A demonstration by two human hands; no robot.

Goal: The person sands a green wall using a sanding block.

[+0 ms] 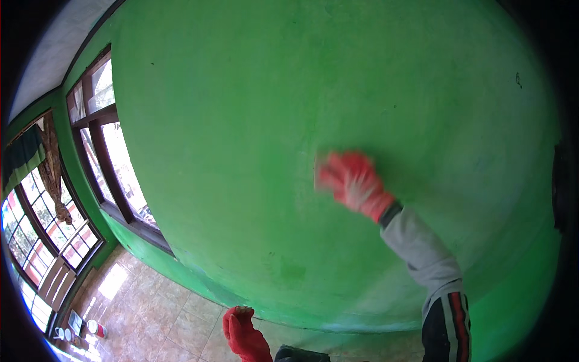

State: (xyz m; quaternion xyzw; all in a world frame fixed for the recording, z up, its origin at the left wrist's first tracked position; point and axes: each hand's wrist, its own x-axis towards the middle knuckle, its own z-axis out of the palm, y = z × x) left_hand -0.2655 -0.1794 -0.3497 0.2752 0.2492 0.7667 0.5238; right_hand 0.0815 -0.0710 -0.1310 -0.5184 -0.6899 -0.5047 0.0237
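A green painted wall [235, 149] fills most of the view. My right hand [353, 183], in a red glove with a pale back, is against the wall right of the middle and blurred by motion. Along its fingertips shows the pale edge of a thin flat pad [316, 172], pressed between the fingers and the wall; its exact kind is unclear. Low in the view is my left hand [244, 332], in a red glove, fingers curled upward, apart from the wall. A greyish patch shows at its fingertips; whether that is a held piece or dirt on the glove cannot be told.
A wooden-framed window [97, 126] is set in the wall at left. Beyond it are a barred window [45, 226] and a knotted curtain [54, 176]. On the tiled floor [172, 312] at lower left stand a paint tray [76, 322] and several small containers, including a white-and-red tub [97, 329].
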